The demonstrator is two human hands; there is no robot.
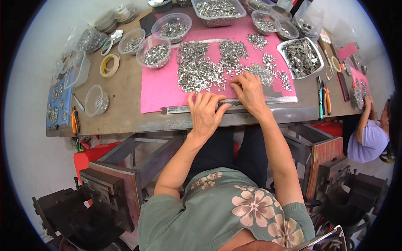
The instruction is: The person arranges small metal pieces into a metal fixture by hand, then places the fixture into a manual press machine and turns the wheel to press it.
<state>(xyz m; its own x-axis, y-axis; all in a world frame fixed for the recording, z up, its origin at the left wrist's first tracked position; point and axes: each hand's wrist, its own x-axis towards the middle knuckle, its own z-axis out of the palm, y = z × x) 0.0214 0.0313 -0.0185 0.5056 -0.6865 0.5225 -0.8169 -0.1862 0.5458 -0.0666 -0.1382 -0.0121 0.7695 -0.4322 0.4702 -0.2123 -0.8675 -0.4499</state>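
A long narrow metal rail (176,110) lies along the near edge of a pink mat (157,94). My left hand (204,112) bends over its middle, fingers curled past the far side and thumb along the near side. Small dark pieces sit in a row on the rail between my hands. My right hand (250,93) has thumb and index finger pinched together just above the mat; whatever is between them is too small to make out. Beyond my hands spreads a heap of small shiny metal pieces (201,75), with a greyer heap (261,74) right of my right hand.
Clear plastic bowls (155,54) of metal pieces stand behind the mat, and a white tray (299,58) at right. Orange-handled pliers (328,102) and a tape roll (109,65) flank the mat. A co-worker (370,134) sits at far right. Vises (104,196) stand below the table.
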